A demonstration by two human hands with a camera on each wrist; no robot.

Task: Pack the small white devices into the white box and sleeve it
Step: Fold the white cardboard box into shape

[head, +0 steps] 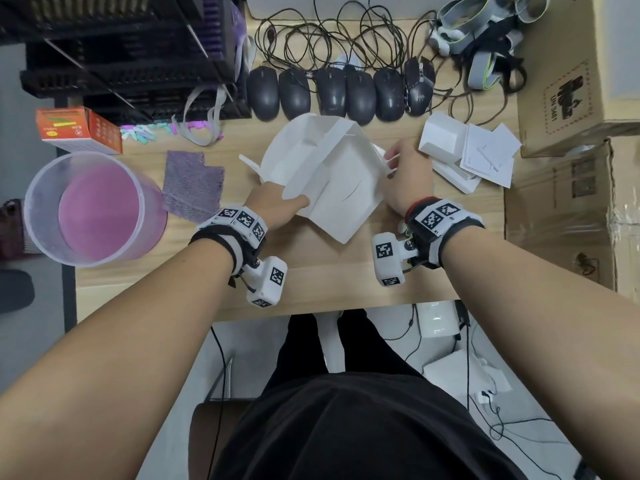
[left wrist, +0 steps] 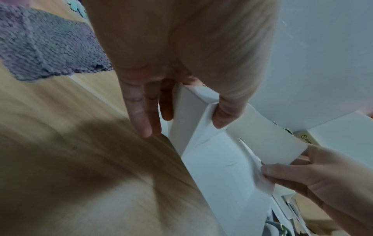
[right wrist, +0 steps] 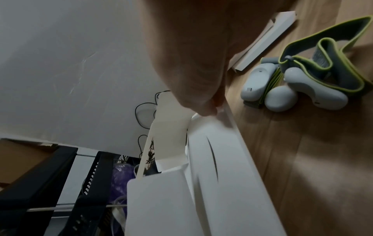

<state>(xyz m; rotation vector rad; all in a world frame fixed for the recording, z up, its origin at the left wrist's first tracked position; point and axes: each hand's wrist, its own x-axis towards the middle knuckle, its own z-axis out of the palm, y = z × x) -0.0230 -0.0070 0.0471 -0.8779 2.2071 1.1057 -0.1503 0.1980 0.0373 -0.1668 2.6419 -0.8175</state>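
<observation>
An unfolded white box (head: 332,174) is held tilted over the middle of the wooden table. My left hand (head: 282,202) grips its near left edge, with the thumb (left wrist: 222,115) on a folded flap and the fingers (left wrist: 141,111) underneath. At the box's right side my right hand (head: 405,174) pinches a flap (left wrist: 268,140). The small white devices (right wrist: 280,97), tangled in grey-green straps (right wrist: 322,67), lie at the table's far right (head: 446,36), out of both hands. Whatever is inside the box is hidden.
A second small white box (head: 440,140) and paper leaflets (head: 488,154) lie to the right. Several black mice (head: 332,91) with cables line the back. On the left are a clear tub (head: 93,209), a purple cloth (head: 194,185) and an orange carton (head: 79,129). Cardboard boxes (head: 571,81) stand right.
</observation>
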